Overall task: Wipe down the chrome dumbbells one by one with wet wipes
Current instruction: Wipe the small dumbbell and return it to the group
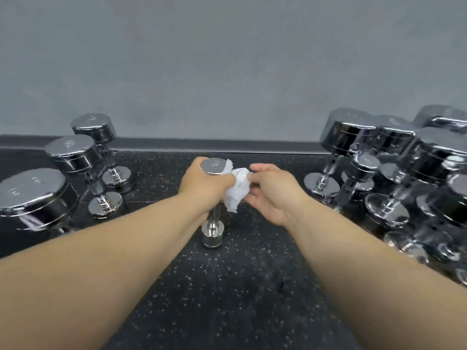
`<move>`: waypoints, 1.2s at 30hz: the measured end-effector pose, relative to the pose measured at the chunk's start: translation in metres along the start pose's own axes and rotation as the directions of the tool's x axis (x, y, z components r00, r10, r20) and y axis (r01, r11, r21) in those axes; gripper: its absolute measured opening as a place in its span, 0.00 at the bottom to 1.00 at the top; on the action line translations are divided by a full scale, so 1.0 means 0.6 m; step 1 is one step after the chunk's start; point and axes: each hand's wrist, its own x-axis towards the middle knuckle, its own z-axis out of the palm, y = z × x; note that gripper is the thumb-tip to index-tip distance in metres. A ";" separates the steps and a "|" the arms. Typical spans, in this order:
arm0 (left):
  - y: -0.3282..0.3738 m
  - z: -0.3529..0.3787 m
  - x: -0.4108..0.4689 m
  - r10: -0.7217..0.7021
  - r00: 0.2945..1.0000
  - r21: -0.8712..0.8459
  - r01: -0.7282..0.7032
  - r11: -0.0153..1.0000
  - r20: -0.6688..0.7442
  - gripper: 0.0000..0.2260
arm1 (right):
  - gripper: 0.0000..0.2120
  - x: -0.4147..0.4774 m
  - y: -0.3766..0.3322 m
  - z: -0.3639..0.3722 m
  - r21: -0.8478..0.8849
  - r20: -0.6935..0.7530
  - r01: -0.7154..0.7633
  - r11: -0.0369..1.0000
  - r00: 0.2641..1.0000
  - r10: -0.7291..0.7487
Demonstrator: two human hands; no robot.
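An upright dumbbell [213, 198] stands on the floor [227, 286] between dumbbell clusters left [75, 168] and right [394, 173].

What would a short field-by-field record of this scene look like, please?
Being wiped: small dumbbell, upright on the floor
Left hand: grips its top head
Right hand: holds a crumpled white wipe against it
Left side: three upright dumbbells
Right side: crowded dumbbell cluster

A white wipe [236, 190] shows against a mirror-bright chrome dumbbell [216, 166], the left dumbbells [68, 152] and right dumbbells [353, 132] equally silver, on a black floor [227, 286] flecked with pale specks below a plain grey wall [227, 59] and dark skirting [202, 145].
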 end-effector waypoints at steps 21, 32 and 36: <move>0.016 0.166 -0.253 -0.234 0.841 -0.281 0.405 0.870 0.488 0.13 | 0.09 -0.211 -0.010 -0.210 -0.079 -0.391 0.199 0.977 0.895 -0.214; -0.012 0.161 -0.239 -0.244 0.832 -0.531 0.515 0.673 0.498 0.33 | 0.15 -0.224 0.026 -0.185 -0.825 -0.050 0.266 0.498 0.844 -0.533; -0.020 0.154 -0.230 -0.262 0.812 -0.549 0.555 0.625 0.522 0.35 | 0.17 -0.224 0.069 -0.186 -0.822 0.188 0.493 0.284 0.707 -0.682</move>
